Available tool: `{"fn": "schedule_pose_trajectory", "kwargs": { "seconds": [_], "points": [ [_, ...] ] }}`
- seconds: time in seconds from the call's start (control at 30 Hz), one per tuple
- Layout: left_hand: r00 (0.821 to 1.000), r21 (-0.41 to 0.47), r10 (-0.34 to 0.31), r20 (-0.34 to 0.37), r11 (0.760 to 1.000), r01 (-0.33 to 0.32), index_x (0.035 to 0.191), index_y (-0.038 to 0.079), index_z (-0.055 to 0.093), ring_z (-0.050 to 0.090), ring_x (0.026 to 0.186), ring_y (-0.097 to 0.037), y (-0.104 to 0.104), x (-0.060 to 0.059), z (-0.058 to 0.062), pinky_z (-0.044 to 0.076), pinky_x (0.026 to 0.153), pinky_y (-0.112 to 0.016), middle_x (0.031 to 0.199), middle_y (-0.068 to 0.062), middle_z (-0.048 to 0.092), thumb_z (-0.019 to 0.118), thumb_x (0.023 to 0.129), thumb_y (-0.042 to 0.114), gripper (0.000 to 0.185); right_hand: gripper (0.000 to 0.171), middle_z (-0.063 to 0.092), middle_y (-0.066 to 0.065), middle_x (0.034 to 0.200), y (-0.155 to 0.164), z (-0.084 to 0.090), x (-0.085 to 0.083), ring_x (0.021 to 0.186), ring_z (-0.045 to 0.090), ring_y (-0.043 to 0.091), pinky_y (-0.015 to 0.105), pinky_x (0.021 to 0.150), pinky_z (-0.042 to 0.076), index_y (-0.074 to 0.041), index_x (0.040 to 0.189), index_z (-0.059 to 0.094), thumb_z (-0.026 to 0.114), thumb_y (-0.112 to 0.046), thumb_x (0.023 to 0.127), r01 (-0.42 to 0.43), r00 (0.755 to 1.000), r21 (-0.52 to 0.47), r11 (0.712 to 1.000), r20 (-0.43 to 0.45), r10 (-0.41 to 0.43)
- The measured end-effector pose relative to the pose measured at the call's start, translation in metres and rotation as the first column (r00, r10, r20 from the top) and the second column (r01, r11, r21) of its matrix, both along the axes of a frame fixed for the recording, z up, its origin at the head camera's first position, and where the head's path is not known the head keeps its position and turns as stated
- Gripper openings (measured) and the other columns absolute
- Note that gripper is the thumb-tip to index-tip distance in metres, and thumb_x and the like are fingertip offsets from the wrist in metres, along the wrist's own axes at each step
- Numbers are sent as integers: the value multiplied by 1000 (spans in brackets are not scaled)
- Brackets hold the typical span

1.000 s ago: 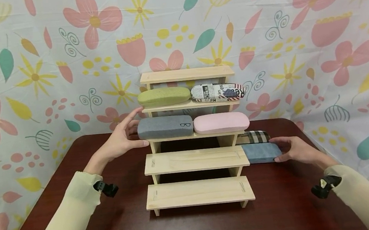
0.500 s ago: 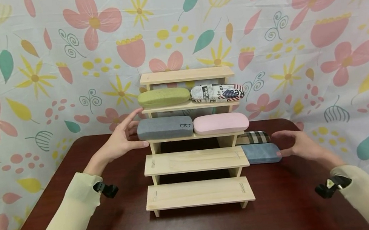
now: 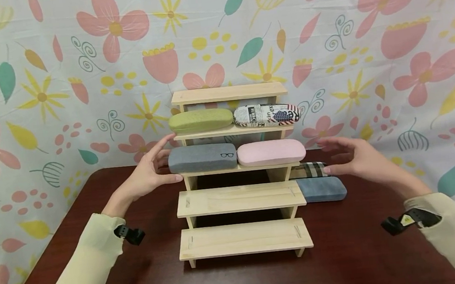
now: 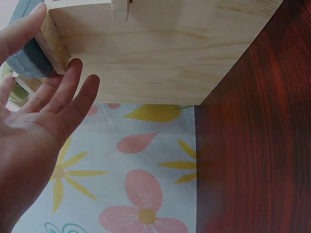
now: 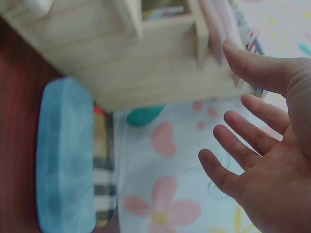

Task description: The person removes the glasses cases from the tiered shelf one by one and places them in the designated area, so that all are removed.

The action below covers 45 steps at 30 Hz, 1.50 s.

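A grey glasses case [image 3: 202, 158] and a pink glasses case [image 3: 271, 152] lie side by side on one step of a wooden stepped rack [image 3: 244, 238]. At the grey case's left end, my left hand [image 3: 146, 169] rests with thumb and fingers spread; the left wrist view shows the fingers [image 4: 73, 80] by the shelf's end. My right hand [image 3: 353, 158] hovers just right of the pink case, holding nothing, its fingers [image 5: 243, 150] spread. Below it, a blue glasses case [image 3: 323, 189] and a plaid glasses case [image 3: 310, 169] lie beside the rack, their left ends hidden.
One step higher sit a green glasses case [image 3: 200, 120] and a newspaper-print glasses case [image 3: 266, 114]. The rack's top board [image 3: 228, 93] and two lower boards are bare. Behind the dark table [image 3: 141, 273] hangs a flowered cloth [image 3: 215, 31].
My right hand has let go of the blue glasses case and risen up and left to beside the pink glasses case. The left hand has stayed at the grey glasses case.
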<state>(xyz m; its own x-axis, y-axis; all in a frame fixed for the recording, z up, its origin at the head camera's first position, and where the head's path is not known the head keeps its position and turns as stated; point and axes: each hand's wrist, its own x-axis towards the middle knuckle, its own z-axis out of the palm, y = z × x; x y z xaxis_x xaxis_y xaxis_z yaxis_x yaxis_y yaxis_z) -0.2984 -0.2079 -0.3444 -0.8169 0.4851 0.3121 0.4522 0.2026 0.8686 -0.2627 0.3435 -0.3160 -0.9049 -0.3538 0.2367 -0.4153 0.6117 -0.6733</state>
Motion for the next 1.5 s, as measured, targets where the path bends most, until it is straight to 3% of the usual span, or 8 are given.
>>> {"fn": "schedule_pose_trajectory", "kwargs": {
  "seconds": [0.27, 0.57, 0.8, 1.23, 1.5],
  "points": [
    [1000, 1, -1, 7, 1000, 1, 170, 34, 23, 55, 135, -35, -1, 0, -1, 46, 102, -62, 152, -15, 51, 83, 89, -2, 107, 72, 58, 15, 145, -33, 14, -6, 128, 61, 37, 35, 83, 61, -13, 155, 52, 86, -14, 91, -79, 992, -126, 989, 84, 90],
    [1000, -4, 9, -1, 1000, -9, 169, 35, 24, 48, 141, -33, 1, 0, 1, 45, 105, -55, 159, -12, 45, 83, 89, -1, 106, 66, 64, 15, 138, -52, 18, -19, 116, 68, 32, 29, 83, 57, -8, 148, 58, 88, -13, 89, -86, 995, -106, 991, 49, 91],
    [1000, 0, 0, -5, 1000, 0, 169, 35, 24, 54, 135, -34, 1, 0, 1, 50, 101, -47, 155, -13, 48, 83, 89, -2, 106, 67, 60, 11, 143, -59, 14, -29, 122, 60, 28, 27, 86, 57, -7, 148, 59, 88, -11, 88, -153, 988, -96, 984, 19, 155],
    [1000, -8, 14, 0, 1000, -14, 169, 36, 24, 53, 137, -33, 0, 0, 1, 51, 100, -43, 155, -13, 49, 84, 89, -2, 106, 64, 62, 12, 139, -62, 14, -31, 119, 61, 35, 30, 82, 56, -7, 148, 61, 88, -14, 90, -135, 990, -64, 989, 28, 137],
    [1000, -5, 9, 5, 1000, -9, 169, 35, 24, 54, 135, -34, 0, 1, 1, 52, 98, -42, 154, -14, 49, 83, 89, -3, 107, 64, 62, 14, 140, -61, 14, -31, 120, 62, 35, 26, 83, 55, -6, 148, 60, 87, -13, 90, -138, 990, -72, 988, 29, 140]
  ]
}}
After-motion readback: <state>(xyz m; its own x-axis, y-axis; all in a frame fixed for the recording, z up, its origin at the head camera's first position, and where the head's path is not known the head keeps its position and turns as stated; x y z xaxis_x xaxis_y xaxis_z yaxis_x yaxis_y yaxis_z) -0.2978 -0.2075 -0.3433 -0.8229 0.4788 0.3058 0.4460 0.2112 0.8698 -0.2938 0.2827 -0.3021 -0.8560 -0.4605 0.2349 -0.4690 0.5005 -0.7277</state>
